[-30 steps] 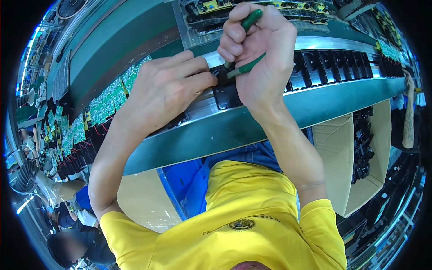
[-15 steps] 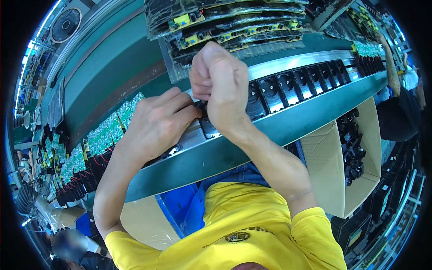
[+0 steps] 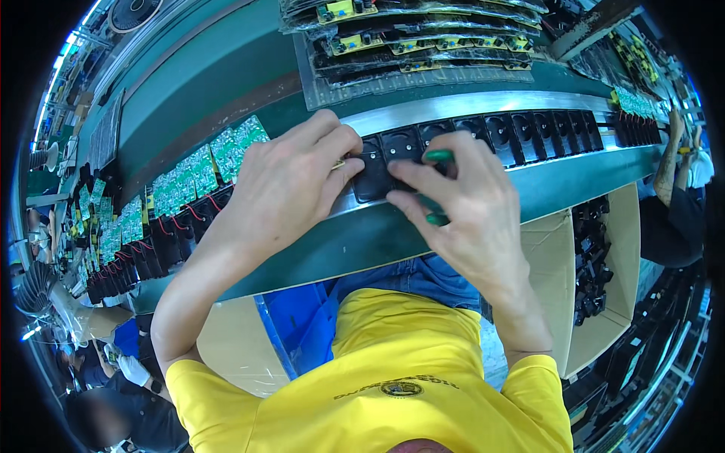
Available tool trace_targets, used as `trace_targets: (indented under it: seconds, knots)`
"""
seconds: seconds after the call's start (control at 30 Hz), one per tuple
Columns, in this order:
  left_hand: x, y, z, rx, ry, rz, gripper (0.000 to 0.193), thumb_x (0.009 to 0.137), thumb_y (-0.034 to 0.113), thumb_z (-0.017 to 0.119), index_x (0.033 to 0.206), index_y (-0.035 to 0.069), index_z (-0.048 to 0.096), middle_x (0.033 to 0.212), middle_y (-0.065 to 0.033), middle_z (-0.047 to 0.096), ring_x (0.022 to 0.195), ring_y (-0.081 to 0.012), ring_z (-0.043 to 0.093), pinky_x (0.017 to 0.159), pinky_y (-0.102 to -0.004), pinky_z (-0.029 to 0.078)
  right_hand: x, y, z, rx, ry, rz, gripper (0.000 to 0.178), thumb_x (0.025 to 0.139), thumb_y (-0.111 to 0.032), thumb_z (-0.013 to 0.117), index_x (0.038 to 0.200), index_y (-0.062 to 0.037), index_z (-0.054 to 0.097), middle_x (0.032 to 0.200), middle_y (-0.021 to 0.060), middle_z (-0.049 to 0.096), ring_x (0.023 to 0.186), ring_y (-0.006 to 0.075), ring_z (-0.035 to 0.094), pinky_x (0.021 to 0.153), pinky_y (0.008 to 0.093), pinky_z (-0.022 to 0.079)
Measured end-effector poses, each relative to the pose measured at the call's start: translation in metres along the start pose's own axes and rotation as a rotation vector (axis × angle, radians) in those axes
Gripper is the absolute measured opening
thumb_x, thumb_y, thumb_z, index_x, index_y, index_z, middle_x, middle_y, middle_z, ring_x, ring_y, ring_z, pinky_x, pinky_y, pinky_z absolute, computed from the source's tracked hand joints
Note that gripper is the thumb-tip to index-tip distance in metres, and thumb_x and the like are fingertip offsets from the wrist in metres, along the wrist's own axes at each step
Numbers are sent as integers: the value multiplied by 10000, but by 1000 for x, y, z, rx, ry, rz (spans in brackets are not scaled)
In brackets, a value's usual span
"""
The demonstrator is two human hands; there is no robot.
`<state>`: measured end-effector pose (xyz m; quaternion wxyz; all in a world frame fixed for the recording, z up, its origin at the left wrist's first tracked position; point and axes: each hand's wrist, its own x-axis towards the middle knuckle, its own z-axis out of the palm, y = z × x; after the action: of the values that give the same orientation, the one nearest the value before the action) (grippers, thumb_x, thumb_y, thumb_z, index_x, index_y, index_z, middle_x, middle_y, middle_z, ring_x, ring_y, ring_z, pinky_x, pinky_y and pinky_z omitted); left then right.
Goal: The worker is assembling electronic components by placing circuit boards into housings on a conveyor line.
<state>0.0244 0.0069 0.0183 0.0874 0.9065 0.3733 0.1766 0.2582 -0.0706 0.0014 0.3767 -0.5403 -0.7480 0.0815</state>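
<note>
The left hand (image 3: 302, 174) is at the left side of a black case (image 3: 371, 183), fingers bent, with the thumb and forefinger tips at its upper left edge. Whether they pinch it or only rest against it, I cannot tell.

The right hand (image 3: 472, 198) is closed around a tool (image 3: 438, 155) with two green handles, one showing at the upper fingers and one below, near the thumb. The tool's working end is hidden. This hand's forefinger and thumb tips reach left to the right side of the same case, slightly parted from each other; contact there is hard to make out.

The case thus lies between the two hands, flat on a silver rail (image 3: 483, 102). From just above the right hand and on to its right, more black cases (image 3: 521, 137) stand side by side in a row along the rail. The rail runs along a green bench (image 3: 332, 253), whose front edge passes below both hands.

To the left of the left hand, green boards (image 3: 181, 181) lean in a line, with red wires (image 3: 162, 225) along their lower side. Beyond both hands, layered sheets carry yellow boards (image 3: 438, 45). Below and right of the right hand, a cardboard box (image 3: 550, 253) holds black parts (image 3: 593, 260). Well off to the right, a co-worker's forearm (image 3: 666, 174) reaches the bench.
</note>
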Motion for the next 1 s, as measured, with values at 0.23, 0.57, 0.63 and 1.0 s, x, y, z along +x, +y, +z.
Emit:
trace_targets:
  seconds: [0.23, 0.57, 0.63, 1.0]
  knots:
    - [-1, 0, 16, -27, 59, -104, 49, 990, 91, 838, 1025, 98, 803, 1096, -18, 646, 763, -217, 662, 639, -356, 512, -17, 6, 21, -238, -1, -45, 235, 881, -193, 966, 1110, -166, 922, 1231, 54, 653, 922, 232, 603, 824, 375, 552]
    - [7, 2, 21, 28, 77, -62, 34, 989, 91, 835, 955, 92, 827, 1075, -13, 649, 794, -194, 669, 634, -343, 519, -20, 12, 24, -211, -5, -35, 242, 895, -191, 959, 1132, -170, 919, 1222, 55, 653, 934, 226, 595, 820, 368, 547]
    - [8, 2, 21, 37, 77, -58, 35, 988, 89, 835, 953, 90, 828, 1072, -13, 650, 795, -194, 671, 634, -341, 523, -20, 11, 24, -212, -9, -33, 241, 896, -191, 958, 1133, -171, 919, 1221, 54, 653, 935, 226, 595, 820, 367, 547]
    - [7, 2, 18, 40, 62, -46, 34, 981, 71, 832, 947, 68, 829, 1059, -16, 659, 809, -192, 688, 637, -327, 543, -20, 8, 23, -208, -16, -24, 243, 899, -184, 956, 1139, -175, 919, 1214, 49, 647, 940, 224, 595, 819, 360, 547]
